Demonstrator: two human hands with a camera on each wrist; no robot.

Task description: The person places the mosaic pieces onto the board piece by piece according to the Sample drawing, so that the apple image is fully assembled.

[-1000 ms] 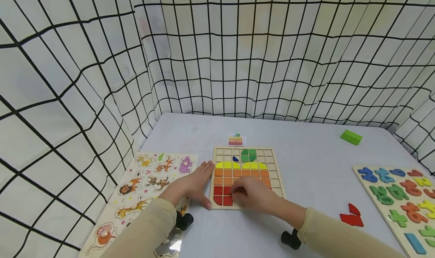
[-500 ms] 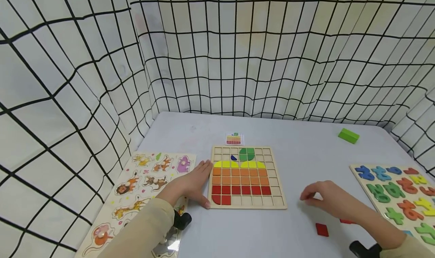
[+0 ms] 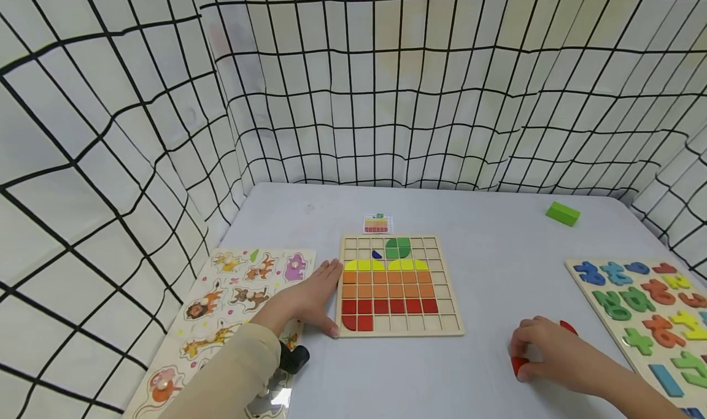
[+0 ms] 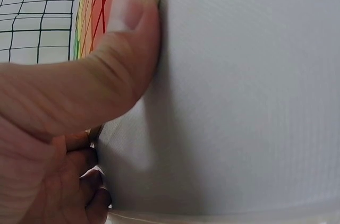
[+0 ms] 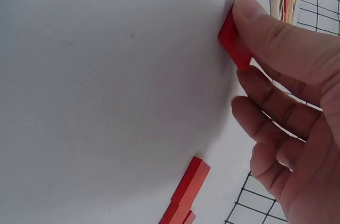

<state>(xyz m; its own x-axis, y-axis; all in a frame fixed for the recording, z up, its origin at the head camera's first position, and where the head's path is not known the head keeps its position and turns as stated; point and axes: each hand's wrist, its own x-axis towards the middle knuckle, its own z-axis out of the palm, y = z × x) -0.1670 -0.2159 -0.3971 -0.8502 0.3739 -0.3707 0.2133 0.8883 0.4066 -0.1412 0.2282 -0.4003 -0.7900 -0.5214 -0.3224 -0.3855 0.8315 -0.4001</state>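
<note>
My left hand [image 3: 309,299] rests along the left edge of a wooden grid board [image 3: 450,318], its fingers fairly straight. In the left wrist view the thumb [image 4: 130,19] touches the board's side. On the grid sit a green shape [image 3: 397,247], a blue piece [image 3: 377,254], yellow domes [image 3: 407,265], orange squares and red squares [image 3: 382,307]. Several bare cells show in the bottom row. To the right, my right hand [image 3: 558,354] pinches a red square tile [image 5: 234,43] between thumb and fingers, low over the table. More red pieces [image 5: 191,179] lie beside it, partly hidden in the head view.
A small picture card [image 3: 378,224] lies behind the grid board. An animal puzzle board [image 3: 221,308] is at the left, partly under the left forearm. A number puzzle board [image 3: 635,370] lies at the right. A green block [image 3: 563,213] sits far right; black netting [image 3: 361,94] surrounds the table.
My right hand has left the grid board, where the upper red row now shows in full, and moved right to pinch a red tile on the table. The left hand has stayed on the board.
</note>
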